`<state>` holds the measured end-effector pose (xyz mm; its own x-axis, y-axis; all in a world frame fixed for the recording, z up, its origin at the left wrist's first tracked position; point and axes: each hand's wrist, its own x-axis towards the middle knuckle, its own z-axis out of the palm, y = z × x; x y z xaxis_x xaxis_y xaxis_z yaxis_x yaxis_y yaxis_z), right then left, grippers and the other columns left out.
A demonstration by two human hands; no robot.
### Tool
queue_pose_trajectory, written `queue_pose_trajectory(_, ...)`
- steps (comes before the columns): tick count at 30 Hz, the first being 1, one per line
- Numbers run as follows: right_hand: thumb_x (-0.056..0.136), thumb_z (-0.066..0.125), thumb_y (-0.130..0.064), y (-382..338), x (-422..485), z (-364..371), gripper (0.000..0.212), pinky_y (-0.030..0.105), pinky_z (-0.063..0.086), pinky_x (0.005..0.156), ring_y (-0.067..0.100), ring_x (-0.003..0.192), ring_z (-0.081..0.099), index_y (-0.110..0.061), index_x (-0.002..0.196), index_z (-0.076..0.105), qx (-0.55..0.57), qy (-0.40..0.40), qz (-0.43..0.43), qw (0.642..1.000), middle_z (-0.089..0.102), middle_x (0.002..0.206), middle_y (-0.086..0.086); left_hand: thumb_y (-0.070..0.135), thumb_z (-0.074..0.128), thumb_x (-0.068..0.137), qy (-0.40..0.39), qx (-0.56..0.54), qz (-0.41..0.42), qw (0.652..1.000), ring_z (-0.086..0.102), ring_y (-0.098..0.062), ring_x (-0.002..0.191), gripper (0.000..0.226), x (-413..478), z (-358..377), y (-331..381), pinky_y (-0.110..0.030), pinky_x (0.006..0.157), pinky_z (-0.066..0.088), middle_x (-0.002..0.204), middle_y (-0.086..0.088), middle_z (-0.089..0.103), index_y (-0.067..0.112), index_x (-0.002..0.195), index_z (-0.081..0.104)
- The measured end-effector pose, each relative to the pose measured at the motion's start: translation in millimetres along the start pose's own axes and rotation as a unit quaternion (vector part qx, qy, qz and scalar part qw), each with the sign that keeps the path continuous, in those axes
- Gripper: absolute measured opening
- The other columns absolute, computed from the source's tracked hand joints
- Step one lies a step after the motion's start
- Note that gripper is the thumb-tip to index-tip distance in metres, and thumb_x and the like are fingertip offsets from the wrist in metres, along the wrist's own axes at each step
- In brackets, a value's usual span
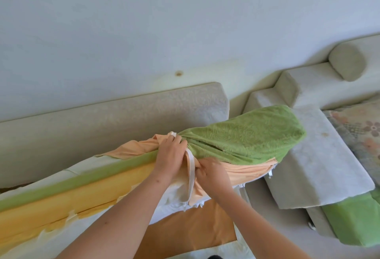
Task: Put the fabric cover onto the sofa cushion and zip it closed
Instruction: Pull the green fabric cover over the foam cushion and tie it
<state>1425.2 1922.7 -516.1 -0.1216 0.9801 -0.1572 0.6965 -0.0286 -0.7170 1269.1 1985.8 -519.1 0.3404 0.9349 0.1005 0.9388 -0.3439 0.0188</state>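
A long foam sofa cushion (67, 193) stands on edge across the view, with a green strip, a yellow foam face and torn white lining. The green textured fabric cover (246, 137), peach on its inside, is drawn over the cushion's right end and bunched up. My left hand (170, 157) grips the bunched cover on the cushion's top edge. My right hand (211, 173) pinches the peach fabric just below, beside the white zipper tape (191, 176) that hangs down between both hands.
A grey sofa backrest (115, 115) runs behind the cushion against the white wall. To the right lie grey cushions (316, 156), a grey bolster (347, 63), a floral cushion (362, 133) and another green-covered cushion (355, 219). A brown sheet (191, 228) lies below.
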Motion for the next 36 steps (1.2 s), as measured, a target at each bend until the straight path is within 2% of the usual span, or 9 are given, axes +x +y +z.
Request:
queue_pose_trajectory(3, 0.098, 0.044, -0.028, 5.1, -5.7, 2.1, 0.030, 0.027, 0.039, 0.095, 0.014, 0.112, 0.048, -0.015, 0.115, 0.065, -0.006, 0.044, -0.024, 0.999, 0.061, 0.117, -0.005, -0.004, 0.055, 0.068, 0.045, -0.021, 0.047, 0.998, 0.057, -0.028, 0.077, 0.025, -9.6, -2.6, -10.9, -0.037, 0.066, 0.047, 0.083, -0.006, 0.059, 0.009, 0.086, 0.068)
queue_pose_trajectory(7, 0.098, 0.043, -0.018, 17.7, 5.8, -20.5, 0.028, 0.037, 0.046, 0.095, 0.021, 0.115, 0.050, -0.013, 0.117, 0.063, -0.064, 0.238, 0.005, 0.969, 0.063, 0.120, 0.001, -0.007, 0.060, 0.066, 0.059, -0.048, 0.065, 0.995, 0.060, -0.025, 0.072, 0.025, -13.3, -9.1, -19.1, -0.035, 0.054, 0.048, 0.082, -0.003, 0.063, 0.010, 0.083, 0.067)
queue_pose_trajectory(12, 0.104, 0.018, -0.037, 69.8, 49.6, -47.5, 0.051, 0.041, 0.013, 0.120, 0.023, 0.148, 0.008, -0.022, 0.152, 0.022, -0.208, -0.034, 0.089, 0.973, 0.014, 0.160, -0.005, 0.002, 0.046, 0.066, 0.085, -0.143, 0.022, 0.986, 0.070, -0.023, 0.074, 0.042, -18.5, -18.4, -21.3, -0.024, 0.052, 0.051, 0.091, 0.001, 0.074, 0.013, 0.094, 0.075)
queue_pose_trajectory(16, 0.102, 0.009, -0.045, 71.5, 76.6, -57.3, 0.055, 0.038, 0.011, 0.120, 0.019, 0.148, 0.003, -0.025, 0.153, 0.014, -0.220, -0.104, 0.078, 0.967, 0.007, 0.161, -0.008, -0.002, 0.051, 0.063, 0.117, -0.148, 0.069, 0.980, 0.071, -0.019, 0.077, 0.042, -38.0, -20.7, -25.7, -0.026, 0.059, 0.057, 0.091, 0.000, 0.075, 0.010, 0.094, 0.076)
queue_pose_trajectory(20, 0.102, 0.007, -0.045, 60.9, 112.3, -61.7, 0.056, 0.038, 0.010, 0.119, 0.019, 0.148, 0.007, -0.024, 0.153, 0.018, -0.217, -0.144, 0.088, 0.961, 0.011, 0.160, -0.007, -0.004, 0.063, 0.062, 0.001, -0.125, 0.062, 0.990, 0.060, -0.019, 0.059, 0.024, -55.2, -22.0, -28.1, -0.031, 0.046, 0.046, 0.074, 0.003, 0.065, 0.011, 0.081, 0.067)
queue_pose_trajectory(25, 0.103, 0.009, -0.040, 63.7, 152.8, -57.5, 0.053, 0.037, 0.012, 0.118, 0.017, 0.147, 0.012, -0.023, 0.152, 0.022, -0.258, -0.138, 0.055, 0.955, 0.015, 0.160, -0.007, 0.010, 0.034, 0.068, -0.069, -0.130, 0.050, 0.988, 0.047, -0.022, 0.056, 0.009, -23.9, -46.1, -22.5, -0.030, 0.048, 0.028, 0.063, 0.004, 0.042, 0.016, 0.069, 0.040)
queue_pose_trajectory(30, 0.103, 0.011, -0.037, 79.1, 176.9, -53.5, 0.053, 0.039, 0.009, 0.120, 0.020, 0.148, 0.008, -0.019, 0.154, 0.010, -0.319, -0.175, 0.016, 0.931, 0.006, 0.161, -0.001, -0.003, 0.068, 0.060, -0.065, -0.120, -0.013, 0.991, 0.050, -0.016, 0.058, 0.028, -75.0, -4.3, -23.9, -0.025, 0.041, 0.032, 0.071, 0.006, 0.049, 0.016, 0.069, 0.050)
queue_pose_trajectory(32, 0.103, 0.017, -0.035, 65.7, 180.6, -53.4, 0.054, 0.042, 0.016, 0.119, 0.023, 0.147, 0.012, -0.017, 0.154, 0.012, -0.340, -0.150, 0.021, 0.928, 0.009, 0.161, 0.000, -0.006, 0.074, 0.054, -0.064, -0.083, -0.035, 0.994, 0.059, -0.015, 0.070, 0.033, -93.0, 17.6, -32.1, -0.024, 0.045, 0.042, 0.083, 0.005, 0.057, 0.016, 0.076, 0.063)
queue_pose_trajectory(36, 0.092, 0.044, -0.028, 7.5, 128.5, -21.1, 0.052, 0.044, 0.042, 0.102, 0.031, 0.132, 0.036, -0.013, 0.141, 0.038, -0.228, 0.063, -0.045, 0.971, 0.030, 0.153, 0.008, -0.007, 0.067, 0.061, -0.024, -0.054, -0.043, 0.997, 0.057, -0.021, 0.081, 0.035, -63.9, 15.0, -53.6, -0.029, 0.063, 0.048, 0.086, 0.002, 0.057, 0.015, 0.087, 0.064)
